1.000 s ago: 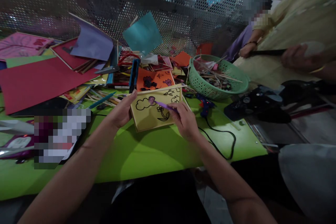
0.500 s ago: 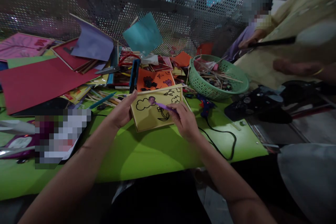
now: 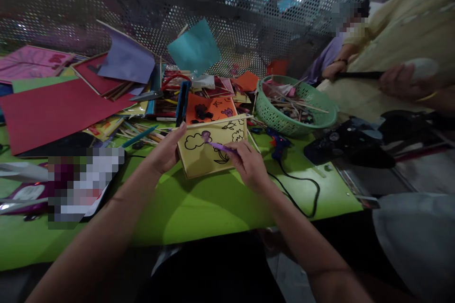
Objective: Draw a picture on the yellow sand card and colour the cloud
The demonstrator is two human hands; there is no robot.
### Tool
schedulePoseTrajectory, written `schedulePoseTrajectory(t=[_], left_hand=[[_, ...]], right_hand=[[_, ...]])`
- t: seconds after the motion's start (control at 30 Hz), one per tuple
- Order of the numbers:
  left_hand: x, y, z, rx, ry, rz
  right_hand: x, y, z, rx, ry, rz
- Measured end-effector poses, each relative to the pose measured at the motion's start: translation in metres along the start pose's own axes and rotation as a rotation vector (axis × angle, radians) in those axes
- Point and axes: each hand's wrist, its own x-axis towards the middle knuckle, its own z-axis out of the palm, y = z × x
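Observation:
My left hand (image 3: 166, 151) grips the left edge of a yellow card (image 3: 195, 163) framed with thin wooden sticks, thumb on top. The card bears black outline drawings of a cloud, a bird and a flower, with a purple patch coloured in at the cloud's right end. Closed round a purple marker (image 3: 221, 147), my right hand (image 3: 250, 163) rests over the card's right side. The marker's tip is near the purple patch; whether it touches the paper I cannot tell. Behind the card lies an orange picture (image 3: 209, 106) with dark drawings.
A green basket (image 3: 280, 120) of sticks stands at the back right, with a blue glue gun (image 3: 277, 143) and its cord before it. Red paper (image 3: 60, 113), scissors (image 3: 147, 96) and a phone (image 3: 88, 184) lie left. A person (image 3: 394, 52) stands at right holding a dark-handled object.
The marker's tip has shifted slightly down from the purple patch. The card and my left hand stay put. At right, the other person's hand has closed on the pale end of the dark-handled object.

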Motion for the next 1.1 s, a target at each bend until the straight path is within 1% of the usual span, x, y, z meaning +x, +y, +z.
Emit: schedulePoseTrajectory(t=[0.17,0.33,0.5,0.63,0.77,1.1], left_hand=[[-0.0015,0.0004,0.0026,0.006,0.003,0.003],[-0.0035,0.0009,0.0058,0.007,0.025,0.015],[-0.0024,0.0007,0.0053,0.026,0.061,-0.003],[-0.0018,0.0005,0.0048,0.059,0.05,-0.002],[-0.0028,0.0011,0.0054,0.053,0.069,-0.01],[-0.0009,-0.0008,0.0005,0.019,0.008,0.02]], right_hand=[[-0.0003,0.0014,0.0003,0.019,0.065,-0.001],[-0.0004,0.0016,-0.0006,0.029,0.071,0.001],[-0.0007,0.001,-0.0008,0.014,0.052,0.001],[-0.0008,0.0004,-0.0001,0.02,0.065,-0.004],[-0.0007,0.0001,-0.0009,0.015,0.079,-0.006],[0.0005,-0.0013,-0.0029,0.019,0.067,-0.008]])
